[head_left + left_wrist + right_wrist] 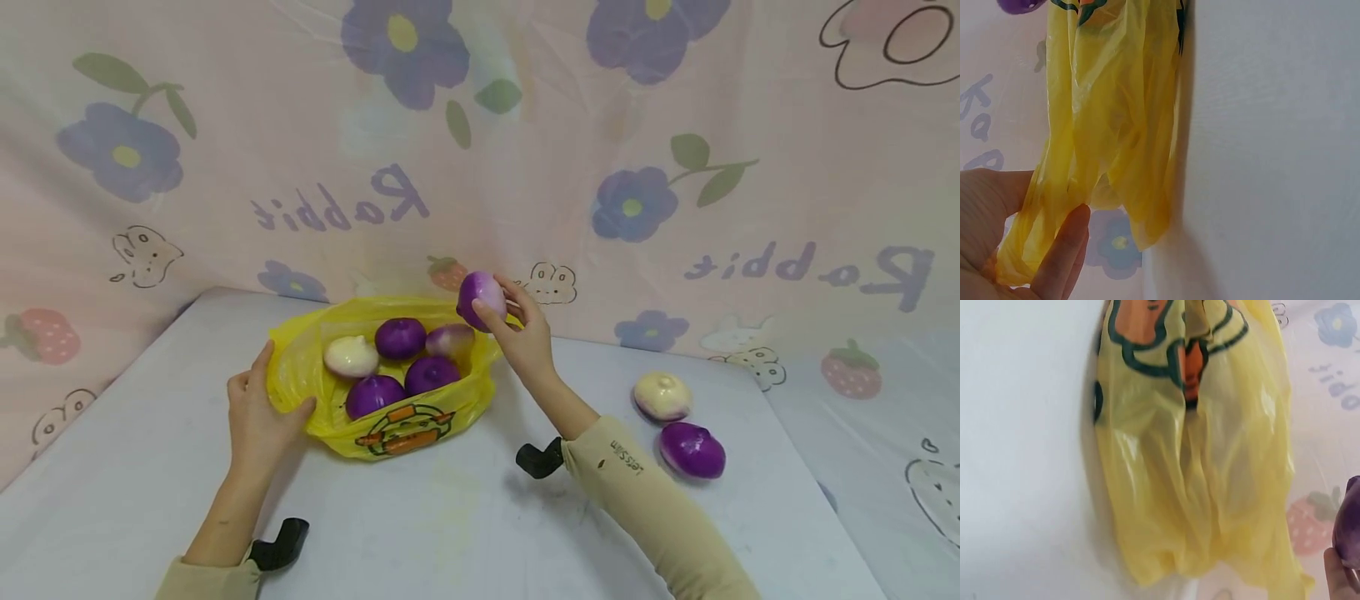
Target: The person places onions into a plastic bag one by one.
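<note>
In the head view, my right hand (pixel 525 333) holds a purple-and-white onion (pixel 480 300) between thumb and fingers, above the right rim of a yellow plastic bag (pixel 472 408). My left hand (pixel 262 412) grips the bag's left edge; in the left wrist view the thin plastic runs between its thumb and fingers. The bag lies with its mouth spread wide. Inside sit several onions, among them a pale one (pixel 351 357), a dark purple one (pixel 401 338) and a half-shaded purple-white one (pixel 450 340). The right wrist view shows the held onion (pixel 1349 528) only at its edge.
On the white table (pixel 450 533), right of my right forearm, lie a cream onion (pixel 663 396) and a purple onion (pixel 693 451) close together. A patterned curtain (pixel 525 183) hangs behind the table. Black curved pieces (pixel 540 458) stick out at both sleeve cuffs.
</note>
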The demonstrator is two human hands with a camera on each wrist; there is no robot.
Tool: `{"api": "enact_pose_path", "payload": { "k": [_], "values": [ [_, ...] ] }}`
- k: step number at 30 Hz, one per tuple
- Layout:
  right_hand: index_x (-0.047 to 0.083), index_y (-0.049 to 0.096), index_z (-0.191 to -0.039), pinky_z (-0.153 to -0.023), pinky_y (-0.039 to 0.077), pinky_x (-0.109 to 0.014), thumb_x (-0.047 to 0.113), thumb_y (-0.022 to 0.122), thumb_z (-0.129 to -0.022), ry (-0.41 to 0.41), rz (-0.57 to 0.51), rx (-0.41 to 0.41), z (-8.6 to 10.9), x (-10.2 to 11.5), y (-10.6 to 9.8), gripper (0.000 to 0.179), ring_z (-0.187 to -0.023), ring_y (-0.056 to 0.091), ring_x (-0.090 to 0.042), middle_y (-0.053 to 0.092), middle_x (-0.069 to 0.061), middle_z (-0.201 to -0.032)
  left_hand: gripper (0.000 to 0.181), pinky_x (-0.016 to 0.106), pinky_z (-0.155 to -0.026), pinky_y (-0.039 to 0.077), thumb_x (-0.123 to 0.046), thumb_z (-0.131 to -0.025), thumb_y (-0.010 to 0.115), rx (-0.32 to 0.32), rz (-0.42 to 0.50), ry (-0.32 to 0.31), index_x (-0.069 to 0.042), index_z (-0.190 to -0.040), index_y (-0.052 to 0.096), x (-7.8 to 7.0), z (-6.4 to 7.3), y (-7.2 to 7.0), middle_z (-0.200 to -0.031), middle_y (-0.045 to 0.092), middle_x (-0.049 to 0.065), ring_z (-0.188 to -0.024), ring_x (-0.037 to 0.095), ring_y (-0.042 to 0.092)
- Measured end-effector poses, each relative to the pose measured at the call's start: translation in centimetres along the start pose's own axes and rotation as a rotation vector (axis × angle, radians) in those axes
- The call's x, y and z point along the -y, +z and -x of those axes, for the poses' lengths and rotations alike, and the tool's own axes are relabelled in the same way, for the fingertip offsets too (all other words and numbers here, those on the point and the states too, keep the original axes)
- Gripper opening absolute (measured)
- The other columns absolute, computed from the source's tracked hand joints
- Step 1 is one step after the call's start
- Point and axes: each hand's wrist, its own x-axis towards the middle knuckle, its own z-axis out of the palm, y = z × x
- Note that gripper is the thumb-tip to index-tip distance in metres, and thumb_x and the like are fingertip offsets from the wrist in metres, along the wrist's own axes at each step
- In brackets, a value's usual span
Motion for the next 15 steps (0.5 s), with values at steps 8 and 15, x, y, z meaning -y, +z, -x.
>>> {"api": "enact_pose_path", "payload": {
  "k": [8,15],
  "values": [
    [0.023,0.055,-0.134,-0.093,0.050,-0.039,0.029,0.070,-0.086,0.018,-0.011,0.117,0.4,0.2,2.6,0.051,-0.116,0.054,-0.025,0.052,-0.002,-0.133,0.088,0.061,-0.097,0.033,0.001,-0.075,0.072,0.016,-0.014,0.002,-0.003,-0.150,0.026,0.1,0.2,-0.2,-0.128,0.032,0.038,-0.112,0.051,0.039],
    [0.022,0.055,-0.135,-0.091,0.053,-0.037,0.029,0.071,-0.087,0.006,-0.034,0.233,0.6,0.4,4.8,0.051,-0.115,0.056,-0.024,0.051,-0.001,-0.135,0.086,0.063,-0.099,0.032,0.001,-0.076,0.071,0.026,-0.021,0.018,-0.003,-0.150,0.026,0.1,0.1,-0.2,-0.129,0.034,0.038,-0.113,0.052,0.040]
  ]
}}
